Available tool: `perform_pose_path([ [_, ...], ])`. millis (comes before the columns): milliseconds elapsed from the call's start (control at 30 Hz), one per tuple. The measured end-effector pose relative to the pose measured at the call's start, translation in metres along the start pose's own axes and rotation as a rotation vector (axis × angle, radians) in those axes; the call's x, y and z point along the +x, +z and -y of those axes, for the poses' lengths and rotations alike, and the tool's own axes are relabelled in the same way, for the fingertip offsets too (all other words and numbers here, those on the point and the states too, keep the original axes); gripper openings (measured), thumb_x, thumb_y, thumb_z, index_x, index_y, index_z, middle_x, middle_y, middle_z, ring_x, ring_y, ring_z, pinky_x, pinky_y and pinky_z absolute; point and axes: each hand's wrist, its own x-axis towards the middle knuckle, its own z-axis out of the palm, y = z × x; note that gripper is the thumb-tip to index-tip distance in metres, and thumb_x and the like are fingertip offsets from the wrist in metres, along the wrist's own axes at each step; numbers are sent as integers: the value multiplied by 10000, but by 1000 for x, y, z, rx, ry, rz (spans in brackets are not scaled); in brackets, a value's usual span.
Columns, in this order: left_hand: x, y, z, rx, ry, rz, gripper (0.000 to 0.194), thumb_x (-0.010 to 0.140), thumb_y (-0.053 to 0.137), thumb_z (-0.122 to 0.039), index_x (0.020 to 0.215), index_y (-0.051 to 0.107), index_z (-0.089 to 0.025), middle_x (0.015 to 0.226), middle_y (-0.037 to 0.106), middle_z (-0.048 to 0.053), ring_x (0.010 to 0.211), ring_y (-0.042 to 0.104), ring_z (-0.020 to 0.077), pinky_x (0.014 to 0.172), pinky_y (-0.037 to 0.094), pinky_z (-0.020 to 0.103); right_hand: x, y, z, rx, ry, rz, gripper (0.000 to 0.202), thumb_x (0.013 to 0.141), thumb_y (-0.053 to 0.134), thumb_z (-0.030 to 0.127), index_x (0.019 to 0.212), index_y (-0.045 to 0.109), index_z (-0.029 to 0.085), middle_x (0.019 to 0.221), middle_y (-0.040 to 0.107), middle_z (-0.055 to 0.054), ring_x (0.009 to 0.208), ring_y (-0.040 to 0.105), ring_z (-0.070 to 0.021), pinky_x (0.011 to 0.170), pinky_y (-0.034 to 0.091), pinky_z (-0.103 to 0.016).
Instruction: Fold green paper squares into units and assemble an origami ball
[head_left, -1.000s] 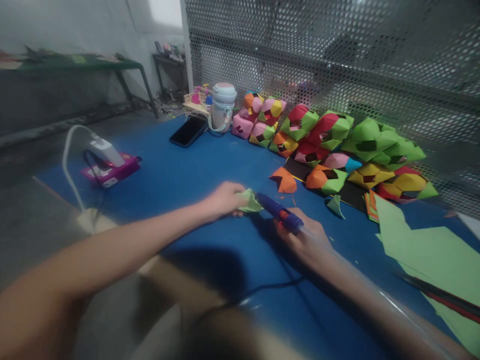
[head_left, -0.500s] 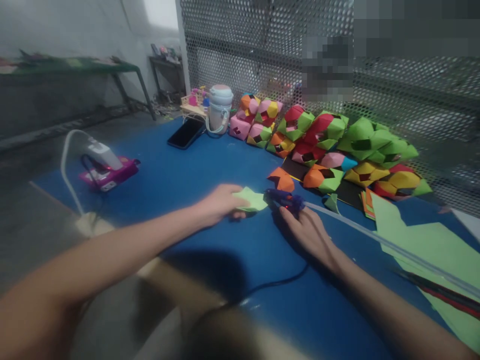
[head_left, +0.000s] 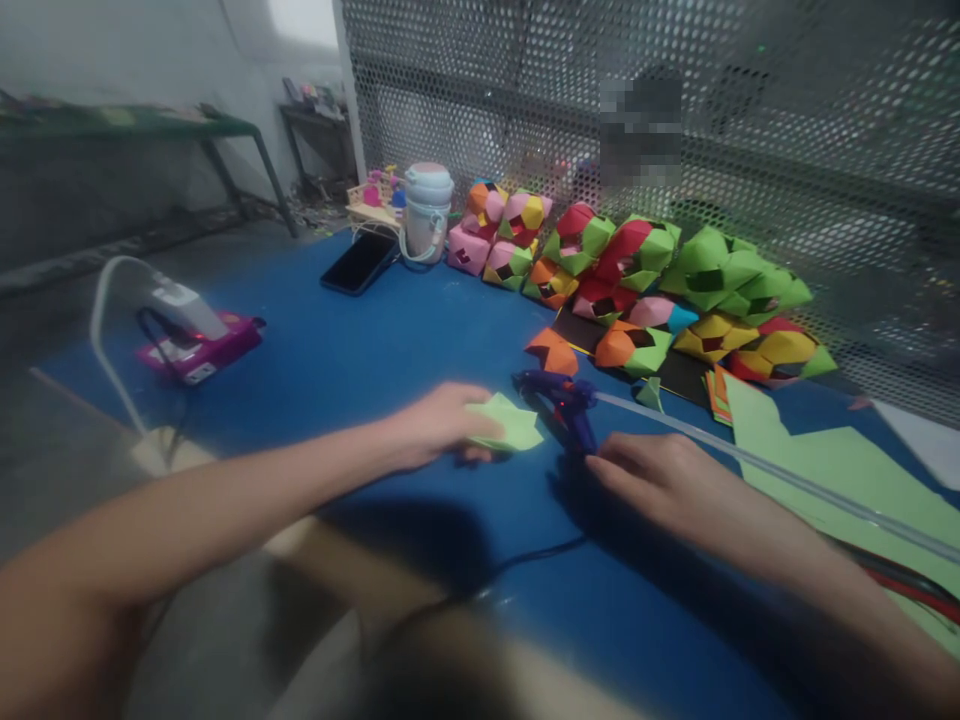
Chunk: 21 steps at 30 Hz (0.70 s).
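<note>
- Left hand [head_left: 439, 425]: closed in a pinch on a light green folded paper [head_left: 514, 424], which sticks out from its fingers over the middle of the blue bench [head_left: 360, 350].
- Right hand [head_left: 671, 480]: partly open, fingers loosely bent, nothing in its grasp; its fingertips are at the handle end of the glue gun, though whether they touch cannot be told.
- Glue gun [head_left: 566, 395]: just right of the folded paper, nozzle pointing left, a long clear glue stick [head_left: 705, 435] extending from its back.
- Orange folded piece [head_left: 553, 352]: just behind the gun.
- Colourful paper shapes [head_left: 622, 255]: grouped along the mesh panel [head_left: 465, 110].
</note>
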Motion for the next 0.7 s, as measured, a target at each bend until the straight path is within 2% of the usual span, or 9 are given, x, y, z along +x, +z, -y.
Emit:
perform_pose_path([
  [67,-3,4,1,31,-4,23,61,681,670,-124,725,628,-112,565,630,22,403,527,71,380,356,170,-3,9,9,262,-87,-113,302,896,417,441,846,599,206,742,656,-30,610,578,-149,561,428,-259],
  [133,-6,8,2,71,-3,58,55,687,660,-138,728,627,-123,562,631,16,421,545,81,388,368,169,0,24,17,440,-100,-243,240,848,509,392,963,575,192,813,665,-42,661,593,-152,592,462,-263],
  [300,-8,13,5,216,-16,127,61,693,647,-195,702,620,-142,548,629,7,456,574,103,411,406,176,13,51,26,777,-53,-279,160,799,555,341,835,555,185,699,584,-2,595,518,-116,527,434,-229],
  [433,-7,14,6,254,-44,138,60,683,637,-191,715,618,-143,571,643,10,471,594,117,422,428,186,16,54,26,899,-6,-232,134,738,577,309,764,563,178,637,541,19,567,482,-102,494,406,-210],
  [533,-7,15,6,233,-38,135,79,680,654,-195,720,620,-136,585,640,11,479,590,115,426,448,192,17,53,26,930,16,-246,127,710,579,300,737,568,176,609,520,29,557,464,-97,490,394,-207],
  [700,-7,16,4,31,10,85,139,691,663,-176,812,624,-121,635,645,15,522,615,122,467,518,226,19,52,26,940,41,-287,124,696,582,297,713,564,176,586,504,38,542,450,-93,481,385,-206],
])
